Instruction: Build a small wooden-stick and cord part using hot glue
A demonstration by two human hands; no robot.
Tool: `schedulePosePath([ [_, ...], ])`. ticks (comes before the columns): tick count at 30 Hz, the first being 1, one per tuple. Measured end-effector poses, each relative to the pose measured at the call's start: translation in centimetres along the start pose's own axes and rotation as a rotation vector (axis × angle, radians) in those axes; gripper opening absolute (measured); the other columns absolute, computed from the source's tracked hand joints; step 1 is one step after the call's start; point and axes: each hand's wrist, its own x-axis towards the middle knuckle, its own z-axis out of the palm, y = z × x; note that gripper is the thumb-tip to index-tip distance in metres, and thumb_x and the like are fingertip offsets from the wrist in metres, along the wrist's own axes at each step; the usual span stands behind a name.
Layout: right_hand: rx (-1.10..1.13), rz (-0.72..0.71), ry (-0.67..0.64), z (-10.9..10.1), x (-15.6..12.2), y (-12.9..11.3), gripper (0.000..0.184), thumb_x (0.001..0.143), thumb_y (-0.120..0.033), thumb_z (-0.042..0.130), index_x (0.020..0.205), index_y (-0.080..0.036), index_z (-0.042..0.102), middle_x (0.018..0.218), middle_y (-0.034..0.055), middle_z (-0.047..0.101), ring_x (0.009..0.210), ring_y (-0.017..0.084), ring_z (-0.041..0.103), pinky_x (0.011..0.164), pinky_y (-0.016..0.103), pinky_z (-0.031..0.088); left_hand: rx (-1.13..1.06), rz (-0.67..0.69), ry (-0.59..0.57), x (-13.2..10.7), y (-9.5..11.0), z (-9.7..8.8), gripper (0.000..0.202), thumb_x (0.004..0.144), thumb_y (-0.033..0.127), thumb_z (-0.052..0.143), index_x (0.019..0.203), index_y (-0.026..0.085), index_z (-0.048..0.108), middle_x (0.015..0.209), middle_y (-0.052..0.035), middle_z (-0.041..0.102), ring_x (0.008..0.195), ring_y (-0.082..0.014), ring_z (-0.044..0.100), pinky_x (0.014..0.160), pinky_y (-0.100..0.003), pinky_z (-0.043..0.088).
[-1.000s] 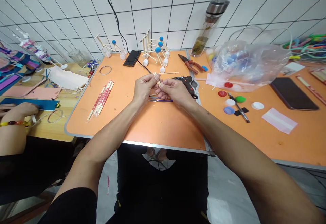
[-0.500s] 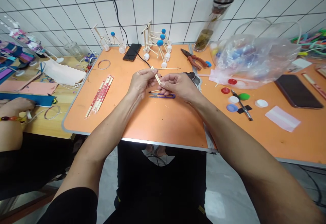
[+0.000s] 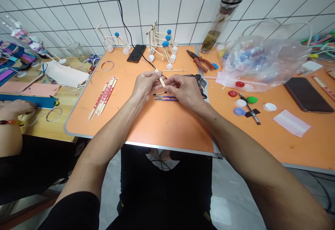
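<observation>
Two short wooden stick pieces [image 3: 160, 78], side by side, are pinched between the thumb and fingers of my left hand [image 3: 143, 86] over the middle of the orange table. My right hand [image 3: 185, 89] is closed at their lower end, thumb and forefinger together there. Below my hands lie purple-handled thread snips [image 3: 165, 98], partly covered by my right fingers, and a short dark-tipped stick [image 3: 160, 93]. A black and grey tool [image 3: 201, 82] sits just beyond my right hand, partly hidden. Behind my hands a thin stick [image 3: 175, 70] lies flat on the table.
Paper-wrapped chopsticks [image 3: 103, 99] lie to the left. Stick frames with bottle-cap wheels [image 3: 164, 44], a phone [image 3: 136, 53] and pliers [image 3: 200, 61] are at the back. Bottle caps [image 3: 252, 99], a plastic bag [image 3: 261, 60] and a glass bottle [image 3: 220, 22] stand right. A co-worker's hand [image 3: 19, 108] is at left.
My right hand has shifted very slightly while its fingers stay at the lower end of the sticks. The camera view has moved a little; the left hand keeps its pinch.
</observation>
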Motion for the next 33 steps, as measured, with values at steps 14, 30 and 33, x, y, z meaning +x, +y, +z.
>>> schedulePosePath([
  [14, -0.252, -0.159, 0.041, 0.2, -0.3, 0.4, 0.01, 0.102, -0.021, 0.077, 0.104, -0.021, 0.087, 0.103, 0.0068, 0.091, 0.09, 0.026, 0.081, 0.087, 0.037, 0.058, -0.02, 0.004, 0.001, -0.2, -0.3, 0.4, 0.022, 0.097, 0.018, 0.092, 0.08, 0.014, 0.077, 0.076, -0.0016, 0.08, 0.066, -0.0117, 0.077, 0.069, -0.021, 0.065],
  [30, -0.032, -0.071, 0.133, -2.5, 1.7, 0.3, 0.034, 0.106, -0.058, 0.08, 0.106, -0.024, 0.084, 0.11, 0.0077, 0.085, 0.103, 0.025, 0.077, 0.093, 0.039, 0.062, 0.261, 0.058, -0.209, -2.4, -0.1, 1.4, 0.026, 0.083, 0.021, 0.104, 0.076, 0.015, 0.079, 0.073, -0.004, 0.079, 0.063, -0.0151, 0.075, 0.064, -0.023, 0.063],
  [33, -0.085, -0.081, 0.085, -2.1, 1.4, 0.1, 0.025, 0.108, -0.048, 0.077, 0.102, -0.024, 0.082, 0.108, 0.0062, 0.082, 0.101, 0.025, 0.074, 0.091, 0.038, 0.059, 0.346, 0.08, -0.247, -2.4, -0.4, 1.5, 0.028, 0.085, 0.018, 0.1, 0.07, 0.016, 0.077, 0.069, -0.0037, 0.076, 0.061, -0.0143, 0.071, 0.064, -0.024, 0.061],
])
